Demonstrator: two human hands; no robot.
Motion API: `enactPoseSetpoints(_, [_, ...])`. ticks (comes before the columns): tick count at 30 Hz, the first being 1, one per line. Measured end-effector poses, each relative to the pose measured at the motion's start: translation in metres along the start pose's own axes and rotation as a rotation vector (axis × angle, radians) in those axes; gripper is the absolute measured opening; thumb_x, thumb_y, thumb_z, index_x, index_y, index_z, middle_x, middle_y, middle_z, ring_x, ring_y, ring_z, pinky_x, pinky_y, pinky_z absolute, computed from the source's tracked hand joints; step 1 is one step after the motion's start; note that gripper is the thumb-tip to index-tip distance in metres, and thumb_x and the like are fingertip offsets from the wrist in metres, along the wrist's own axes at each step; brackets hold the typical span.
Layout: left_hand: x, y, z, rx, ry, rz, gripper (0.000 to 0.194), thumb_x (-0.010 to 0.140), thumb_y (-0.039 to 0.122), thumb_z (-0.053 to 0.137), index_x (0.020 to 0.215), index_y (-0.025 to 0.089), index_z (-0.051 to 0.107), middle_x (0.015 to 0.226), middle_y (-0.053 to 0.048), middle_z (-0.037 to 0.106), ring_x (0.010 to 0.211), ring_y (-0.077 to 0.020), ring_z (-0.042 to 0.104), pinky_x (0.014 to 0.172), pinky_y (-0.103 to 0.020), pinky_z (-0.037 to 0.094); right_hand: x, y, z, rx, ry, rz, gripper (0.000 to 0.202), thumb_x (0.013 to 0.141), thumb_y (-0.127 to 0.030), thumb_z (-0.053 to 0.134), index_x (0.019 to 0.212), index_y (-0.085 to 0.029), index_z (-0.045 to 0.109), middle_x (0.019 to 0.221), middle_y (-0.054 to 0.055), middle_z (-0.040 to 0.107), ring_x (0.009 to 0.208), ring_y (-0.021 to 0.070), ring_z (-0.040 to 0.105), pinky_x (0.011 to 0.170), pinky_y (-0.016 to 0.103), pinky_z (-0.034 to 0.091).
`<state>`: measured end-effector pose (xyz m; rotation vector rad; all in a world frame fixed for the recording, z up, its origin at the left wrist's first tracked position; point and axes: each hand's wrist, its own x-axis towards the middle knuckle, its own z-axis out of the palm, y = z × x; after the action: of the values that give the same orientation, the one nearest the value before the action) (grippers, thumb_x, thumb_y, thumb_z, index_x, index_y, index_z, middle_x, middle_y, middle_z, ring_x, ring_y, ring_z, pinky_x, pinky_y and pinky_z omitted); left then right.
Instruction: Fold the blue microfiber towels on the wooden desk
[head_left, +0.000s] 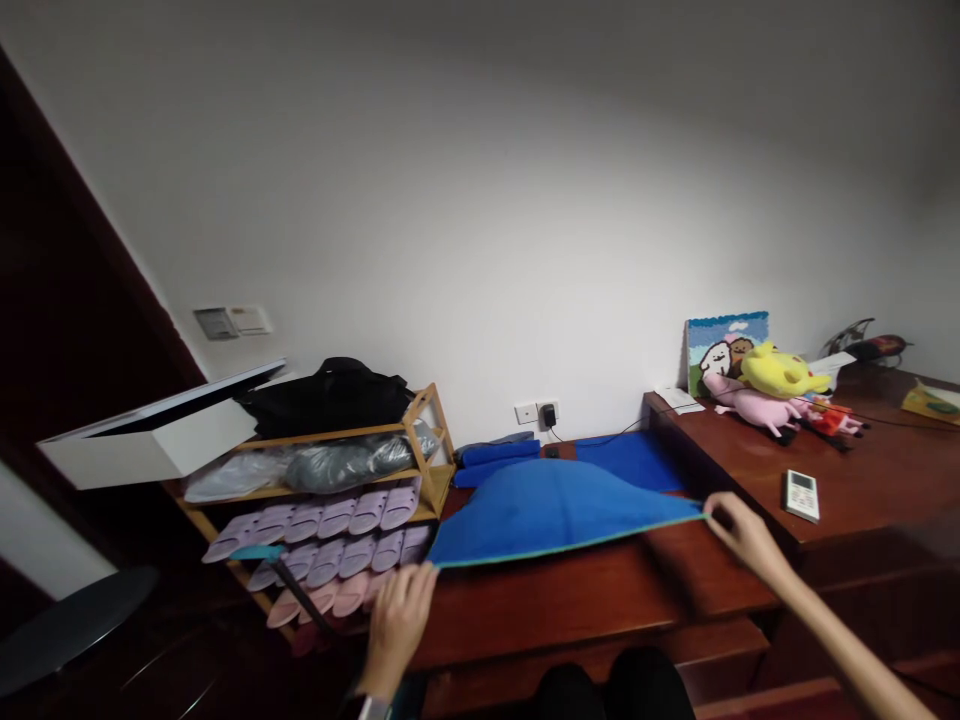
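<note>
A blue cloth with a light green edge is stretched over the reddish-brown wooden bench. My left hand pinches its near left corner. At the near right corner, the fingers of my right hand are closed on the cloth. The cloth's far part bulges up in a rounded shape, and its near edge runs almost straight between my hands. Behind it lie folded blue cloths at the left and a flat, darker blue cloth at the right.
Left stands a wooden rack with slippers, a black bag and a white box. Right, a higher cabinet top holds plush toys and a white remote. A black plug sits in the wall.
</note>
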<state>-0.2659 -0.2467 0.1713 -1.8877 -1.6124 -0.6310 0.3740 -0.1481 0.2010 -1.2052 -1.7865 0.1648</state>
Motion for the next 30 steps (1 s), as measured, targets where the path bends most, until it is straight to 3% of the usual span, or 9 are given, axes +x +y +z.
enactPoseSetpoints(2, [-0.057, 0.011, 0.043, 0.0, -0.111, 0.024, 0.039, 0.099, 0.015, 0.041, 0.113, 0.026, 0.075, 0.108, -0.008, 0.077, 0.099, -0.0249, 0.072, 0.088, -0.039, 0.056, -0.046, 0.025, 0.044, 0.04, -0.069, 0.067, 0.025, 0.09, -0.049, 0.052, 0.082, -0.027, 0.062, 0.085, 0.006, 0.069, 0.082, 0.025, 0.07, 0.081, 0.039, 0.058])
enactPoseSetpoints(4, [-0.099, 0.02, 0.077, -0.034, -0.177, 0.04, 0.038, 0.097, 0.015, 0.044, 0.113, 0.029, 0.076, 0.116, -0.004, 0.078, 0.108, -0.0228, 0.073, 0.094, -0.038, 0.058, -0.081, 0.044, 0.083, 0.064, -0.144, 0.118, 0.025, 0.088, -0.048, 0.052, 0.076, -0.027, 0.06, 0.08, 0.005, 0.067, 0.077, 0.0251, 0.069, 0.075, 0.039, 0.059])
enactPoseSetpoints(6, [-0.124, 0.024, 0.098, -0.064, -0.203, 0.025, 0.038, 0.097, 0.018, 0.044, 0.113, 0.03, 0.076, 0.122, -0.001, 0.078, 0.11, -0.0214, 0.074, 0.095, -0.037, 0.06, -0.106, 0.057, 0.111, 0.068, -0.166, 0.154, 0.022, 0.088, -0.045, 0.051, 0.076, -0.028, 0.06, 0.081, 0.005, 0.067, 0.075, 0.0251, 0.069, 0.073, 0.039, 0.059])
enactPoseSetpoints(8, [-0.137, 0.021, 0.108, -0.07, -0.21, 0.022, 0.04, 0.097, 0.018, 0.043, 0.114, 0.031, 0.077, 0.123, -0.001, 0.079, 0.111, -0.0215, 0.074, 0.095, -0.037, 0.062, -0.12, 0.065, 0.125, 0.057, -0.153, 0.166, 0.02, 0.088, -0.043, 0.051, 0.078, -0.029, 0.061, 0.083, 0.005, 0.067, 0.076, 0.0257, 0.07, 0.074, 0.04, 0.059])
enactPoseSetpoints(11, [-0.143, 0.013, 0.107, -0.042, -0.231, 0.037, 0.045, 0.095, 0.013, 0.041, 0.114, 0.031, 0.077, 0.12, 0.0, 0.08, 0.11, -0.0222, 0.075, 0.094, -0.038, 0.062, -0.134, 0.072, 0.128, 0.013, -0.14, 0.16, 0.016, 0.086, -0.04, 0.054, 0.081, -0.029, 0.063, 0.085, 0.005, 0.068, 0.079, 0.027, 0.07, 0.076, 0.041, 0.059])
enactPoseSetpoints(16, [-0.143, 0.006, 0.088, -0.019, -0.238, -0.026, 0.043, 0.095, 0.011, 0.043, 0.115, 0.029, 0.076, 0.116, -0.002, 0.08, 0.107, -0.0215, 0.075, 0.092, -0.037, 0.061, -0.145, 0.075, 0.116, 0.006, -0.138, 0.158, 0.014, 0.086, -0.038, 0.053, 0.082, -0.03, 0.063, 0.083, 0.004, 0.067, 0.078, 0.0274, 0.07, 0.076, 0.042, 0.059])
enactPoseSetpoints(22, [-0.131, 0.008, 0.066, -0.004, -0.151, -0.008, 0.038, 0.096, 0.013, 0.043, 0.113, 0.025, 0.075, 0.112, -0.005, 0.079, 0.108, -0.0233, 0.073, 0.097, -0.04, 0.056, -0.146, 0.071, 0.109, -0.015, -0.079, 0.166, 0.017, 0.087, -0.044, 0.054, 0.083, -0.031, 0.064, 0.086, 0.006, 0.068, 0.083, 0.0313, 0.071, 0.078, 0.045, 0.06])
enactPoseSetpoints(30, [-0.159, 0.002, 0.071, -0.016, -0.193, 0.005, 0.034, 0.092, 0.013, 0.049, 0.106, 0.03, 0.074, 0.104, 0.001, 0.08, 0.098, -0.0209, 0.074, 0.092, -0.036, 0.056, -0.172, 0.077, 0.115, 0.06, -0.12, 0.22, 0.015, 0.082, -0.046, 0.055, 0.078, -0.036, 0.065, 0.08, 0.006, 0.069, 0.078, 0.0339, 0.073, 0.074, 0.049, 0.062])
